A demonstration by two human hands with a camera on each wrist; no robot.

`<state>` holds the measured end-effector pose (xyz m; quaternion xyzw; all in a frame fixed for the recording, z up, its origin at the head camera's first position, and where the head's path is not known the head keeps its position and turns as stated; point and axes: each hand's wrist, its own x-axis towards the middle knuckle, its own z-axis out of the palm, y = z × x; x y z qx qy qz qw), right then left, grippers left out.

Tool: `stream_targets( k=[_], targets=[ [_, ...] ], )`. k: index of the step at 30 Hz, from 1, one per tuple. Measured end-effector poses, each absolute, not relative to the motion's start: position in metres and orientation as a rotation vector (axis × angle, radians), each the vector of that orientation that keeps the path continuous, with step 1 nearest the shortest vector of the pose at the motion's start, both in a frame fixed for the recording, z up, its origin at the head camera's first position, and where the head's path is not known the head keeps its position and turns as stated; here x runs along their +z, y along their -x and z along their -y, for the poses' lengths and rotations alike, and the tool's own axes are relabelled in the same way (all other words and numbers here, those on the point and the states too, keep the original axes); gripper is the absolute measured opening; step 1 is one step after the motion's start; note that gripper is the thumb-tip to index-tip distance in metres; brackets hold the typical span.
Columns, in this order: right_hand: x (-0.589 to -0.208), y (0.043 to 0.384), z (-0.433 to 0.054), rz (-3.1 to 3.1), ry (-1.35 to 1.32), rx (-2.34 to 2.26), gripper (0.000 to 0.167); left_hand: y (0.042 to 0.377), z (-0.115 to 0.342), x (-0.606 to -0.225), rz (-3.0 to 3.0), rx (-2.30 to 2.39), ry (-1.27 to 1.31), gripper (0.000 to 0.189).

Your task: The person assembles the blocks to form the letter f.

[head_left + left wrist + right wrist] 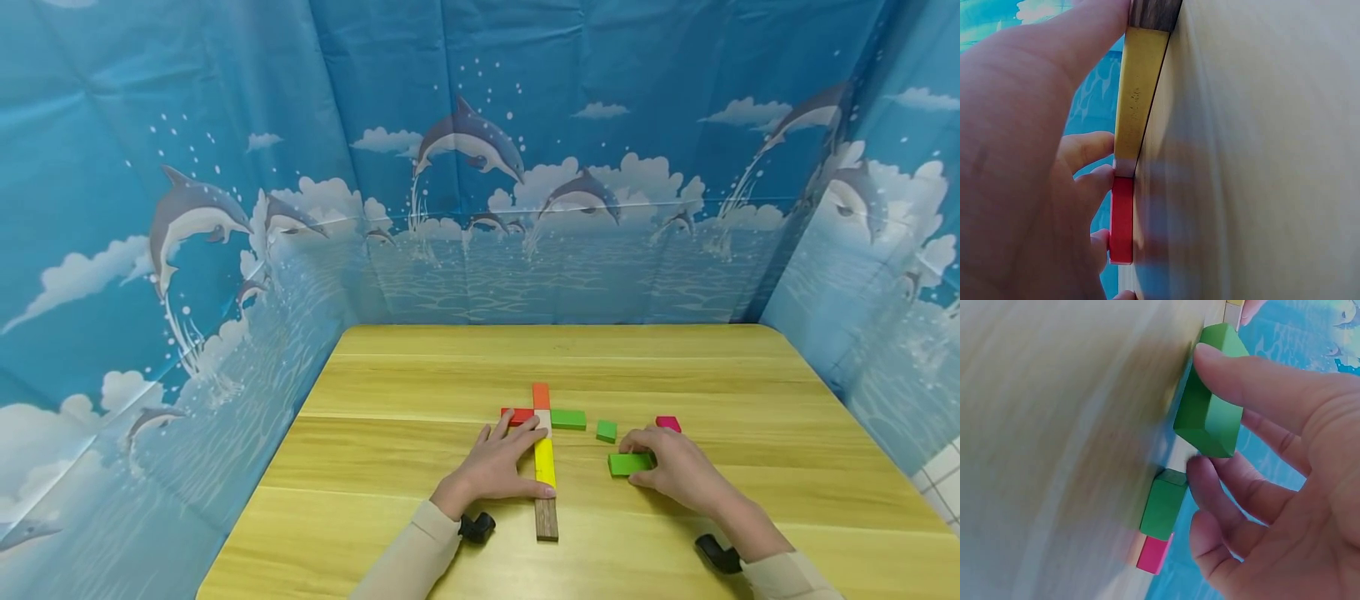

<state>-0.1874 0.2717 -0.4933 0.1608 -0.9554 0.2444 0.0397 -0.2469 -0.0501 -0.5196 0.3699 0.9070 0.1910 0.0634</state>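
My left hand (498, 465) rests with spread fingers over a cross of flat wooden blocks. Its thumb touches where the yellow block (544, 463) meets the dark brown block (547, 521); other fingertips lie at the white block (543, 427) and the red block (517, 416). An orange block (541, 396) tops the cross, and a green block (568, 420) forms its right arm. Between thumb and fingers, my right hand (681, 471) pinches another green block (1222, 419). Beyond that hand, in the right wrist view, stand a further green block (1164, 505) and a pink block (1155, 554).
A small green block (607, 431) lies between the cross and my right hand. The wooden table (420, 367) reaches back to a blue dolphin-printed curtain (480, 275), which also hangs along both sides.
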Motion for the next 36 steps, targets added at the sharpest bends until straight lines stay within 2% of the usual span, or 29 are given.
stream_targets(
  k=[23, 36],
  targets=[
    [-0.488, 0.188, -0.265, 2.897, -0.508, 1.071, 0.036, 0.246, 0.051, -0.519, -2.741, 0.565, -1.11, 0.097],
    [-0.483, 0.193, -0.26, 2.894, -0.391, 1.189, 0.033, 0.246, 0.051, -0.519, -2.744, 0.568, -1.119, 0.096]
  ],
)
